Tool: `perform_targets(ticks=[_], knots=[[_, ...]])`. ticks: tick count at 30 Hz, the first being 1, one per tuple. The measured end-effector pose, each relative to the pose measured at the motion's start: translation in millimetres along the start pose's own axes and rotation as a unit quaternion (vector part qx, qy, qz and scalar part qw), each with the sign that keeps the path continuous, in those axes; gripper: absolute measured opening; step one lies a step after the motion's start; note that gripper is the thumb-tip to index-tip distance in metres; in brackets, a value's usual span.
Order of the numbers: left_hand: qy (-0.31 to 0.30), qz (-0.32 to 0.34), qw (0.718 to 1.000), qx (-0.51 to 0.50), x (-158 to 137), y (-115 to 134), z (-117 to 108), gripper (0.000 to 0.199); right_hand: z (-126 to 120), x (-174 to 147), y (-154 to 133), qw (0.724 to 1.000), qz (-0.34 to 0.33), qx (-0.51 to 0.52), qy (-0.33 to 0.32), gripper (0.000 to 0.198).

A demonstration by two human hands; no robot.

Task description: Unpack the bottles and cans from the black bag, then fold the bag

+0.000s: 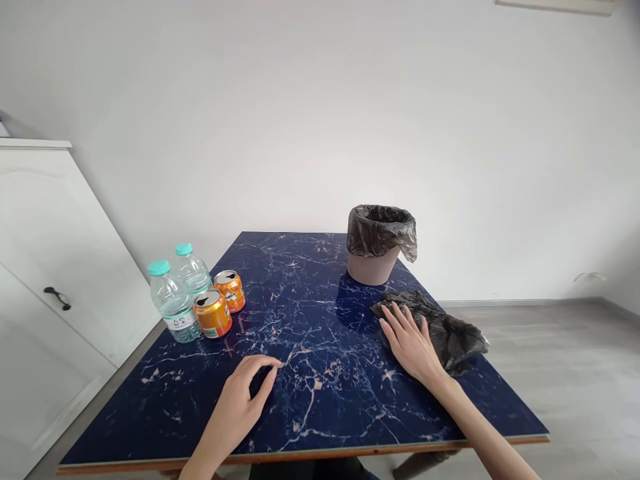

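My left hand [243, 393] rests on the dark blue marbled table [310, 333]. Its thumb and index tips meet, and no object shows between them. On the right, my right hand [413, 343] lies flat with fingers spread on a crumpled black plastic bag [457, 340]. Beyond it stands a small pinkish-grey trash bin [373, 268], lined with a black bag [373, 235] folded over its rim. To the left of my left hand are an orange soda can [214, 317] and a second one [233, 293] behind, both upright with opened tops.
Beside the cans stand a clear plastic bottle [175, 307] and another bottle [193, 272], both with turquoise caps. A white cabinet [55, 253] is at the left. A pale wall [320, 120] rises behind the table, with grey floor [550, 353] to the right.
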State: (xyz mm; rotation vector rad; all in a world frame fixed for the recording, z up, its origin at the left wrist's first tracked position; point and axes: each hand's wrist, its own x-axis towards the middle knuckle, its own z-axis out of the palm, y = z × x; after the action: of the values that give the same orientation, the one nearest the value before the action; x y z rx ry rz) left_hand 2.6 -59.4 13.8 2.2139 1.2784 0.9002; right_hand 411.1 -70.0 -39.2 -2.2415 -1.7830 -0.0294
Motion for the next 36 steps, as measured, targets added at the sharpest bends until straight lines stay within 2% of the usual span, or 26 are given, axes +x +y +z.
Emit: perform_targets(ticks=[2,4,7,10,13,20,32,36], knots=[[0.002,0.0,1.0,0.001,0.9,2.2,-0.2,0.03,-10.1,-9.6,-12.2,0.999,-0.036,0.025,0.033,0.068],[0.003,-0.002,1.0,0.004,1.7,3.6,-0.3,0.03,-21.1,-23.7,-29.0,0.991,-0.102,0.072,0.044,0.067],[-0.002,-0.009,1.0,0.008,2.2,4.5,-0.6,0.029,-33.9,-48.6,-56.4,0.969,-0.199,0.141,-0.031,0.062],[-0.008,-0.015,1.0,0.009,2.5,5.1,-1.2,0.029,-38.6,-68.1,-75.5,0.945,-0.246,0.185,-0.112,0.059],[-0.01,-0.02,1.0,0.008,2.9,5.3,-1.2,0.03,-37.7,-75.9,-81.9,0.941,-0.244,0.196,-0.13,0.059],[-0.005,-0.023,1.0,0.004,4.8,5.6,-1.3,0.03,-33.3,-75.4,-80.9,0.95,-0.19,0.208,-0.137,0.063],[-0.01,-0.031,0.999,-0.024,1.6,2.1,0.5,0.026,-11.7,-74.6,-80.1,0.963,-0.172,0.184,-0.091,0.059],[-0.017,-0.012,1.0,-0.022,1.8,0.1,2.5,0.023,-5.7,-72.1,-78.8,0.966,-0.162,0.184,-0.082,0.057]])
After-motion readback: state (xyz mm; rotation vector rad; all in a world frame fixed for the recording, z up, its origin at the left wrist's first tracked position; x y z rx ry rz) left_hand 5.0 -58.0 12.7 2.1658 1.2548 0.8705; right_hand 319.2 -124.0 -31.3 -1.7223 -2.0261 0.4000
